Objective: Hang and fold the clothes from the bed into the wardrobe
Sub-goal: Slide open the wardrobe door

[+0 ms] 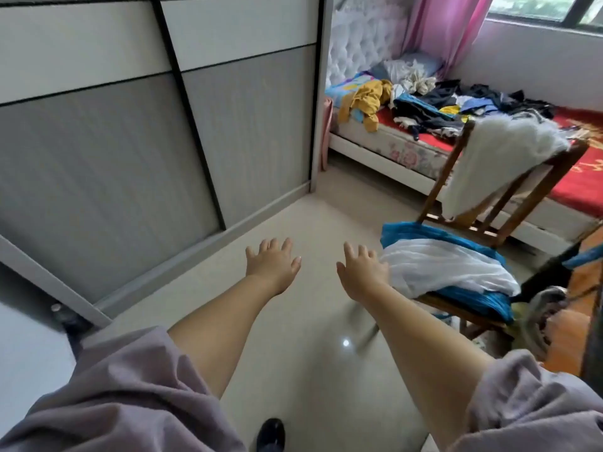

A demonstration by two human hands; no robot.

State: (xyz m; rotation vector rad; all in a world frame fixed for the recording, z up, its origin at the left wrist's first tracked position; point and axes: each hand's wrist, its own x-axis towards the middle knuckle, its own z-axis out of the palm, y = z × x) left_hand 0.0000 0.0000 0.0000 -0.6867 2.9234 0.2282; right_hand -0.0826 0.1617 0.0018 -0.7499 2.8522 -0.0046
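Glossy tiled floor (313,370) beneath left hand (272,264) and right hand (362,272), fingers (287,244) spread, empty.

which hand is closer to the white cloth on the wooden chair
Right. The right hand is open, its fingers at the left edge of the sheer white cloth on the wooden chair. The left hand, also open, hangs over bare floor farther left, toward the grey sliding wardrobe doors.

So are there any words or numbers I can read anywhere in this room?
No words or numbers can be read in this picture.
Red bedspread: gold marks near its right edge, too blurred to tell if they are writing.
Colourful printed cloth by the headboard: a pattern, no readable letters.
Wardrobe doors: plain, no labels.
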